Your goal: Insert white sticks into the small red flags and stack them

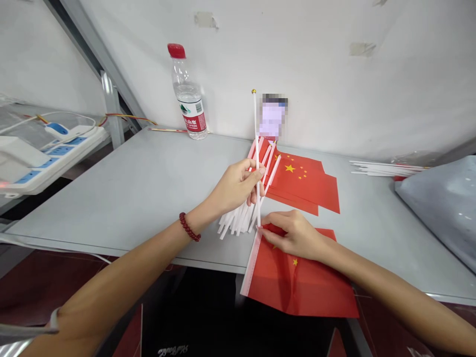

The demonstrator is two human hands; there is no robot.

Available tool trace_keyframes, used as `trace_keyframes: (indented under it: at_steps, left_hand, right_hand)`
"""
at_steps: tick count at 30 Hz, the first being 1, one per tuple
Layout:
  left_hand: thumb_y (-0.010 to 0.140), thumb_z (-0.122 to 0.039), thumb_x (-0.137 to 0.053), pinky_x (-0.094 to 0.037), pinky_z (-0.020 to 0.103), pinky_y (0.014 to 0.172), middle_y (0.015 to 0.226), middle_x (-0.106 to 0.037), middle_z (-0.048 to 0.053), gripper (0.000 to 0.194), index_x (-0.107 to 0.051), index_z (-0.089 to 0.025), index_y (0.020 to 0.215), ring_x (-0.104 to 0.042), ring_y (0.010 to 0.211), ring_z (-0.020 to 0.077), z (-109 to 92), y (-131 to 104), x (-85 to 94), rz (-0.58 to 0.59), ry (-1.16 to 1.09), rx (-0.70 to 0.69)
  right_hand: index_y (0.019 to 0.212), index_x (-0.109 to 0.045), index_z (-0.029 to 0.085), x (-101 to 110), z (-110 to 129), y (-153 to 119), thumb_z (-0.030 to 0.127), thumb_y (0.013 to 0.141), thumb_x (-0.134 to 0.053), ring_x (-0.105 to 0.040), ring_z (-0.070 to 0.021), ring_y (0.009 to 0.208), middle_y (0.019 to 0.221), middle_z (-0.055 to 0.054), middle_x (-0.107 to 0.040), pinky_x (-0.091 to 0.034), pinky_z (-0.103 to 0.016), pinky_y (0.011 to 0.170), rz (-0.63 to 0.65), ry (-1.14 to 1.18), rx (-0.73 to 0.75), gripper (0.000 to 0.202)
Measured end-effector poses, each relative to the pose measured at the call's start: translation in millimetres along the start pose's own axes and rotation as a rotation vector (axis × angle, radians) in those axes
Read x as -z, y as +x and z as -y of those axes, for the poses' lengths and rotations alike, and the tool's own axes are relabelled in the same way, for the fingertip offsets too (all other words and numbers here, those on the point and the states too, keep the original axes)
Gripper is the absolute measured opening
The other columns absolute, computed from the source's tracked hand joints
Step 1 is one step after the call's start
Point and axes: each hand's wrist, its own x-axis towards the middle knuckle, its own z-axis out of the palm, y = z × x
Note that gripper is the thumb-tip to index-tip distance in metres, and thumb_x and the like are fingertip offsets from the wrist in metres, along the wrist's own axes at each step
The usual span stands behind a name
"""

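Observation:
Upright in front of me, a white flagpole (256,126) with a gold ball tip is pinched in my left hand (238,186). Its lower end meets the top corner of a red flag (316,292) with yellow stars. Fingers of my right hand (293,233) pinch that flag's corner beside its white sleeve edge. The flag hangs partly over the table's front edge. Behind my left hand lies a pile of finished red flags (305,173), their white poles (238,218) fanned toward me.
A water bottle (189,109) with a red cap stands at the back of the grey table (148,173). A phone (273,116) leans on the wall. More white poles (383,168) lie right, near a grey bag (442,203). A power strip (55,158) sits left.

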Motion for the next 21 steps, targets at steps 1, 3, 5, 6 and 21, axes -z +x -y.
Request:
trace_keyframes:
  at_steps: [1,3,5,6,21]
  left_hand:
    - [0.089,-0.036,-0.051,-0.040,0.016,0.035,0.056,-0.061,-0.003,0.020,-0.047,-0.017,0.086,-0.051,0.037,0.0065,0.0,0.0,-0.1,0.000,-0.001,0.002]
    - [0.088,-0.037,-0.052,-0.040,0.016,0.035,0.055,-0.060,-0.003,0.020,-0.047,-0.017,0.086,-0.051,0.037,0.0066,0.2,0.0,-0.4,0.000,-0.002,0.001]
    - [0.088,-0.038,-0.052,-0.040,0.017,0.034,0.055,-0.060,-0.002,0.021,-0.047,-0.017,0.086,-0.050,0.038,0.0067,0.7,0.1,-0.6,0.002,0.000,-0.004]
    - [0.088,-0.038,-0.052,-0.040,0.017,0.034,0.055,-0.060,-0.002,0.021,-0.047,-0.017,0.086,-0.050,0.038,0.0068,1.1,0.1,-0.6,0.003,0.003,-0.005]
    - [0.087,-0.039,-0.052,-0.042,0.020,0.034,0.057,-0.062,0.000,0.021,-0.046,-0.018,0.088,-0.052,0.038,0.0095,11.2,-0.5,1.3,-0.024,0.050,0.012]
  right_hand:
    - [0.084,-0.062,0.015,-0.1,0.0,0.0,0.021,0.089,-0.048,-0.052,-0.0104,0.053,0.067,-0.003,-0.063,-0.041,-0.021,0.053,-0.002,-0.003,0.003,0.016]
    - [0.084,-0.062,0.015,-0.3,-0.1,0.1,0.021,0.089,-0.048,-0.052,-0.0105,0.053,0.067,-0.003,-0.063,-0.041,-0.021,0.053,-0.003,-0.005,0.007,0.016]
    - [0.084,-0.062,0.015,-0.6,-0.3,-0.1,0.021,0.088,-0.048,-0.051,-0.0105,0.053,0.067,-0.003,-0.064,-0.041,-0.021,0.053,-0.006,-0.002,0.010,0.016]
    - [0.084,-0.062,0.015,-0.8,-0.6,-0.1,0.021,0.088,-0.048,-0.051,-0.0106,0.053,0.067,-0.003,-0.064,-0.041,-0.021,0.053,-0.009,-0.002,0.012,0.016]
    - [0.085,-0.061,0.014,1.1,4.2,0.4,0.017,0.089,-0.045,-0.048,-0.0096,0.048,0.062,-0.001,-0.058,-0.038,-0.020,0.049,0.005,0.031,0.035,0.017]
